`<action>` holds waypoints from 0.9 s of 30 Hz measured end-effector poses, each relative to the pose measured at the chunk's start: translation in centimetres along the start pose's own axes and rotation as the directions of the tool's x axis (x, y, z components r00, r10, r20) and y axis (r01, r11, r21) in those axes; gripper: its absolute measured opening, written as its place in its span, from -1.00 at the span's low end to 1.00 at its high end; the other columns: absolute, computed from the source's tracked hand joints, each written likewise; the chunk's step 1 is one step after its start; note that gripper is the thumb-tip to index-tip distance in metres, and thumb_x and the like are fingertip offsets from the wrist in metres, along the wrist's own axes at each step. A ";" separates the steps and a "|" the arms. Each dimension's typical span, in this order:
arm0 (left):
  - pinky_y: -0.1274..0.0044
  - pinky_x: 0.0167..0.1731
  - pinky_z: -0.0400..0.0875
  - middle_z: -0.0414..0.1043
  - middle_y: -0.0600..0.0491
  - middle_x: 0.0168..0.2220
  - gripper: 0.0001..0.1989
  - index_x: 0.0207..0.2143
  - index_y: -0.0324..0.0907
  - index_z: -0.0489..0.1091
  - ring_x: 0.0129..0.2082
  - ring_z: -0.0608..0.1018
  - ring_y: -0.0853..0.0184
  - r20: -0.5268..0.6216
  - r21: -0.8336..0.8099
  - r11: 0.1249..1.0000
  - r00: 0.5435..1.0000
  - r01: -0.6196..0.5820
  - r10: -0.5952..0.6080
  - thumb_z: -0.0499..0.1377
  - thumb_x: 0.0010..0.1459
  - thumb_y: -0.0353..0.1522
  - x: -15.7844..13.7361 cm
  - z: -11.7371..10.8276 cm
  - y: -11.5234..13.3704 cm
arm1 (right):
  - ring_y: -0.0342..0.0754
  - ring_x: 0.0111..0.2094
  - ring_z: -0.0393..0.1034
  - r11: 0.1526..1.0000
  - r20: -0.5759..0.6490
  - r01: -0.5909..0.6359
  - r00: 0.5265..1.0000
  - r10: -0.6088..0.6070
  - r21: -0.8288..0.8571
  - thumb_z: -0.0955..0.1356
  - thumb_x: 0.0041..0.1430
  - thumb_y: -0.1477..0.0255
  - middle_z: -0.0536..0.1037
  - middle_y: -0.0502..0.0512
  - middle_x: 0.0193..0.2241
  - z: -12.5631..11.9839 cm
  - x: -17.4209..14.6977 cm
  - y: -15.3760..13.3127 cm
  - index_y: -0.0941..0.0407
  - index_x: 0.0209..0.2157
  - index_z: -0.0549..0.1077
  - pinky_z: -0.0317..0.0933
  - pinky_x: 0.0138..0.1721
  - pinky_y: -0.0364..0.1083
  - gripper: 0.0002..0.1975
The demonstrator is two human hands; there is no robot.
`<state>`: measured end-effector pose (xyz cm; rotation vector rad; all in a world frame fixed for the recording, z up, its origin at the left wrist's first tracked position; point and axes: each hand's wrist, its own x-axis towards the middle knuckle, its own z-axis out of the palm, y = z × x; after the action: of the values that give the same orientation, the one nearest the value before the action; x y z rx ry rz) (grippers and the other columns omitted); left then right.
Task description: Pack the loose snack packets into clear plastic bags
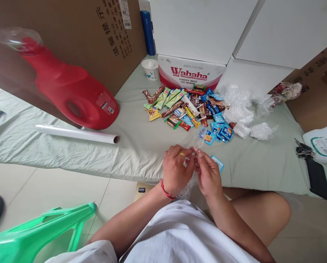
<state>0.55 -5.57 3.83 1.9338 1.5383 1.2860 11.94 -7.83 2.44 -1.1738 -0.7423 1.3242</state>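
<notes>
Both hands meet at the near edge of the cloth-covered surface, fingertips pinched close together. My left hand (177, 168), with a gold ring and a red bracelet, grips a crumpled clear plastic bag (185, 190). My right hand (209, 171) pinches the same thin plastic right beside it. Part of the plastic sticks up beyond the fingertips, and the rest hangs below toward my lap. The exact grip is partly hidden by the fingers. Just past my right hand lies a blue-and-white packet (217, 164). Blue sachets (221, 132) lie in front, at the edge of a pile of wrapped snacks (177, 106).
Filled clear bags (236, 104) sit right of the pile. Behind stands a Wahaha carton (192, 72) with a paper cup (151, 69) beside it. Leftward are a red jug (78, 91) and a white roll (75, 133). A white bottle (325, 142) stands far right; a green stool (21, 237) is lower left.
</notes>
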 end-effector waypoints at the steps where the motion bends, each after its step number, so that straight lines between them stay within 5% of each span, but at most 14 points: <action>1: 0.40 -0.23 0.37 0.50 0.03 -0.36 -0.91 -0.33 -0.14 0.53 -0.31 0.51 0.27 0.006 -0.030 1.000 1.000 0.003 -0.003 0.21 0.22 -0.44 0.1 0.0 -0.1 | 0.15 0.17 0.49 1.000 0.000 -0.009 1.000 0.009 -0.001 0.43 0.28 0.03 0.60 0.15 0.14 0.0 -0.1 0.0 -0.01 0.02 0.66 0.45 0.11 0.11 -0.57; 8: 0.49 -0.34 0.34 0.43 0.10 -0.43 -0.92 -0.45 -0.13 0.47 -0.42 0.43 0.36 0.183 -0.291 0.906 0.948 0.306 -0.261 0.18 0.06 -0.43 0.7 -0.9 -0.4 | 0.16 0.12 0.51 1.000 -0.053 -0.021 0.998 0.021 -0.003 0.43 0.24 0.01 0.63 0.18 0.08 -0.5 0.2 -0.1 0.03 -0.02 0.64 0.52 -0.07 0.06 -0.54; 13: 0.52 -0.40 0.26 0.37 0.13 -0.48 -0.88 -0.44 -0.15 0.42 -0.46 0.34 0.40 0.351 -0.509 0.660 0.834 0.552 -0.426 0.22 0.03 -0.28 1.1 -1.4 -0.8 | 0.09 -0.02 0.53 0.998 -0.076 0.020 0.997 -0.025 -0.067 0.43 0.22 0.00 0.65 0.16 -0.06 -1.2 0.3 0.2 0.05 -0.21 0.63 0.53 -0.20 -0.02 -0.60; 17: 0.52 -0.38 0.23 0.34 0.12 -0.48 -0.83 -0.46 -0.16 0.44 -0.45 0.29 0.41 0.416 -0.581 0.514 0.773 0.631 -0.479 0.28 -0.05 -0.25 1.3 -2.4 -1.9 | -0.02 -0.27 0.47 0.996 -0.133 0.016 0.991 -0.028 -0.083 0.48 0.14 -0.01 0.62 0.10 -0.27 -2.0 0.4 0.0 0.08 -0.32 0.60 0.51 -0.32 -0.06 -0.59; 24: 0.51 -0.34 0.29 0.35 0.09 -0.46 -0.81 -0.46 -0.17 0.42 -0.43 0.34 0.41 0.449 -0.566 0.491 0.747 0.662 -0.490 0.30 -0.03 -0.24 1.0 -4.8 -4.4 | -0.03 -0.30 0.44 0.982 -0.064 0.014 0.998 -0.026 -0.186 0.47 0.16 -0.03 0.58 0.09 -0.34 -3.2 0.2 -0.2 0.09 -0.32 0.63 0.51 -0.34 -0.08 -0.56; 27: 0.46 -0.19 0.41 0.50 -0.02 -0.22 -0.77 -0.27 -0.15 0.45 -0.19 0.53 0.29 0.454 -0.559 0.518 0.762 0.647 -0.462 0.29 0.06 -0.22 0.6 -5.3 -4.4 | -0.02 -0.28 0.47 0.952 -0.010 0.087 0.996 -0.094 -0.292 0.41 0.27 0.00 0.61 0.11 -0.27 -3.0 0.1 -0.2 0.08 -0.29 0.63 0.50 -0.29 -0.07 -0.59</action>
<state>-6.31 -4.84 3.62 0.9317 1.1448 1.0372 14.85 -8.32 1.72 -1.3686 -0.9878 1.1478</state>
